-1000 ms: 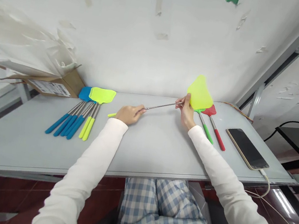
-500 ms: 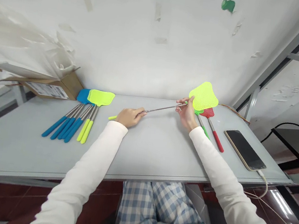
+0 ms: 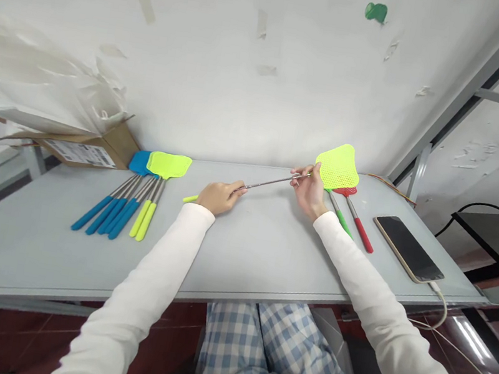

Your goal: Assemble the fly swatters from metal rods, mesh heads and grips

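On the cardboard box (image 3: 117, 139), toward ten o'clock from the middle of the table (image 3: 243, 255), a white label (image 3: 80, 153) carries rows of dark print too small to read. The phone (image 3: 409, 249), at three o'clock, shows a dark screen, with a white cable (image 3: 443, 297) plugged into its near end. The held swatter (image 3: 338, 167) is over the far part of the table, a little toward one o'clock. Its head is bright yellow-green, broad and flat, with rounded corners and rows of tiny holes; the shaft is thin and metallic with stepped sections, and a yellow-green handle end sticks out at nine o'clock from the left hand (image 3: 220, 197). That hand is closed around the handle side, hiding much of it, and the shaft slants away between two and three o'clock. The right hand (image 3: 309, 191) has a narrow hold where shaft meets head, thumb against the base of the head, other fingers loosely spread. Just beyond its wrist, at two o'clock from the table's middle, lie a green swatter (image 3: 340, 215) and a red swatter (image 3: 360, 227). Toward nine to ten o'clock lie blue-handled swatters (image 3: 106, 208) beside two yellow-green swatters (image 3: 168, 165), heads overlapping, handles fanned toward seven o'clock.
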